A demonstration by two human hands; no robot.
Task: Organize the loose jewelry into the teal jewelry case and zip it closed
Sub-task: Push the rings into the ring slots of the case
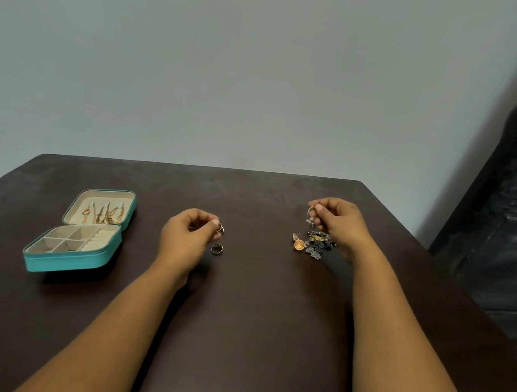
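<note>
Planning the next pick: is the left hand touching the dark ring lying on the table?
Apart. The head view shows the dark ring lying on the table just below the left hand's fingertips, with bare tabletop between them; those fingers pinch another ring.

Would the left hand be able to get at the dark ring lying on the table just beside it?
Probably yes: the dark ring lies alone on bare table just below the left hand, with nothing between them. That hand's fingertips already pinch a small ring, though, which may hamper picking it up.
</note>
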